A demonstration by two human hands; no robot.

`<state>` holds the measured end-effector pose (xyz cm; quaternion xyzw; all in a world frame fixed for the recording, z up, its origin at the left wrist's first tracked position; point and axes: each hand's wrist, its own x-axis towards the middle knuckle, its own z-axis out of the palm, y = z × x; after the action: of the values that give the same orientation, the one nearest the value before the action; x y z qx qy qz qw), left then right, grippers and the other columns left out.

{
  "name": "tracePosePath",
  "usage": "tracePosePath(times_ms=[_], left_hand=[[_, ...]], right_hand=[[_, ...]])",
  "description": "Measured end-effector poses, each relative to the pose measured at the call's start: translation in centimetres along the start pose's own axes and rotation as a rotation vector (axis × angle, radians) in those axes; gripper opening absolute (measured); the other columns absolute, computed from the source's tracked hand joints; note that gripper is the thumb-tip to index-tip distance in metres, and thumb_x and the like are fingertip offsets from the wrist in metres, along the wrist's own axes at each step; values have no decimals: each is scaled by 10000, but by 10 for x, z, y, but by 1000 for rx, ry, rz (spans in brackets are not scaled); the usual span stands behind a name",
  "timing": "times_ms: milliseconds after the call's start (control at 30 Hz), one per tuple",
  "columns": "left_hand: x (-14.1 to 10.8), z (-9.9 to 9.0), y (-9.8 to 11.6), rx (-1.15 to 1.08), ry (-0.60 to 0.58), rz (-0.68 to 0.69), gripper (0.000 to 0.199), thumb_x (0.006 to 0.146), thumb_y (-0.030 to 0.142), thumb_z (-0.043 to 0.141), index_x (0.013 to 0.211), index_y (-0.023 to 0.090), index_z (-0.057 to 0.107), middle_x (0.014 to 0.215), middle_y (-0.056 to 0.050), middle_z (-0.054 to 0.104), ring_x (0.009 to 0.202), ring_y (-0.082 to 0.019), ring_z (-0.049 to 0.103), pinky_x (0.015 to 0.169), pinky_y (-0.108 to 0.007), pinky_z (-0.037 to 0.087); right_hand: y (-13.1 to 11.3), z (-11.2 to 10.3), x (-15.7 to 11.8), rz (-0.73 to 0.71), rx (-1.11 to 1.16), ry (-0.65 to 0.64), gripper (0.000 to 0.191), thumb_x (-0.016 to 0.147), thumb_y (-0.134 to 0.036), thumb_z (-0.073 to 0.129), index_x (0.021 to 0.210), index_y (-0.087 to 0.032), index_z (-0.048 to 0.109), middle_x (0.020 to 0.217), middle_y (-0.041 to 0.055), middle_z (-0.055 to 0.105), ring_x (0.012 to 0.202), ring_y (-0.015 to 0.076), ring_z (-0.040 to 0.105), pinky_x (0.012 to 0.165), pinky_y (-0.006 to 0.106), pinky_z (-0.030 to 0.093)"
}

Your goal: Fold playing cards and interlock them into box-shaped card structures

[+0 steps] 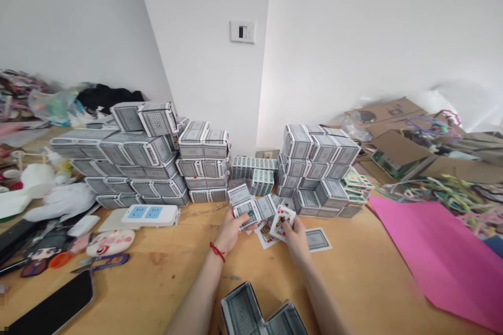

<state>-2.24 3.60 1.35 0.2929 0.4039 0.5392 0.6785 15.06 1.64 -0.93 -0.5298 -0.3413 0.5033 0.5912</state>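
Note:
Near the middle of the wooden table [157,277], my left hand [230,229] grips grey-backed playing cards [247,211], backs up. To its right, my right hand [295,235] pinches a face-up card with red figures [280,222]. Another face-up card [266,235] lies between the hands, and a face-down card [318,239] lies right of my right hand. Boxes covered in grey card backs stand in stacks behind, at the left [137,152], centre [204,162] and right [318,152]. Two joined card boxes [241,311] sit at the front edge of view, between my forearms.
Green-patterned card packs [262,182] stand between the stacks. At the left are a white power strip [151,214], scissors [106,261] and a black phone [55,306]. Pink paper [440,267], tangled coloured strips [444,199] and cardboard boxes [401,152] occupy the right.

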Motion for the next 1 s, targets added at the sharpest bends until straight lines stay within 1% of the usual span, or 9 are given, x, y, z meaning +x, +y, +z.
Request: tracePosePath(times_ms=[67, 100, 200, 333, 400, 533, 667, 800, 1000], left_hand=[[1, 0, 0, 29, 7, 25, 535, 574, 148, 695, 1070, 193, 499, 960, -61, 648, 718, -191, 640, 538, -287, 542], [1, -1, 0, 37, 9, 36, 517, 573, 149, 697, 1053, 184, 510, 943, -61, 652, 706, -186, 639, 527, -277, 539], [2, -1, -2, 38, 21, 56, 466, 569, 152, 700, 1005, 165, 537, 897, -55, 660, 666, -165, 631, 504, -255, 526], [6, 0, -5, 18, 51, 76, 399, 542, 135, 711, 915, 139, 568, 827, -44, 665, 614, -139, 615, 489, -229, 502], [7, -1, -7, 7, 49, 92, 358, 542, 137, 711, 873, 129, 576, 799, -41, 665, 603, -129, 606, 478, -210, 481], [9, -2, -8, -1, 35, 97, 341, 556, 149, 699, 874, 128, 579, 771, -34, 664, 593, -122, 601, 476, -199, 463], [7, -3, -6, 24, 2, 60, 380, 565, 146, 696, 921, 139, 562, 836, -51, 663, 625, -140, 616, 511, -229, 495], [6, -4, -5, 42, -33, 32, 411, 587, 148, 685, 969, 149, 534, 871, -69, 657, 648, -160, 625, 534, -259, 517], [7, -6, -4, 47, -30, 48, 408, 601, 126, 661, 987, 145, 532, 836, -62, 656, 572, -126, 602, 488, -227, 500]], right_hand=[[-2, -1, 0, 81, 213, -40, 373, 583, -379, 668, 878, -200, 527, 810, 26, 647, 614, 188, 621, 501, 280, 466], [-5, -1, 0, 106, 272, -55, 373, 571, -364, 689, 867, -194, 537, 780, 21, 647, 587, 180, 619, 485, 269, 462], [-15, -1, -3, 90, 351, -55, 328, 557, -312, 721, 820, -182, 574, 671, -6, 637, 532, 151, 609, 469, 232, 450], [-20, 1, -4, 44, 387, -75, 326, 539, -288, 736, 819, -192, 599, 746, 6, 661, 571, 169, 622, 526, 270, 476], [-18, 2, -4, 45, 361, -83, 323, 536, -300, 737, 804, -177, 607, 754, 22, 665, 578, 182, 623, 545, 289, 481], [-13, 2, -3, 27, 219, -47, 331, 564, -352, 718, 805, -157, 602, 674, 26, 658, 529, 178, 605, 509, 281, 470], [-11, 2, -4, -14, 101, -53, 390, 586, -424, 688, 851, -156, 587, 637, 29, 656, 523, 186, 596, 501, 287, 473], [-11, 3, -5, -38, 49, -65, 434, 581, -473, 675, 854, -150, 575, 591, 30, 644, 516, 192, 588, 493, 290, 472], [-11, 2, -3, -59, -4, -93, 413, 575, -480, 675, 820, -169, 559, 600, 19, 643, 496, 175, 576, 496, 280, 467]])
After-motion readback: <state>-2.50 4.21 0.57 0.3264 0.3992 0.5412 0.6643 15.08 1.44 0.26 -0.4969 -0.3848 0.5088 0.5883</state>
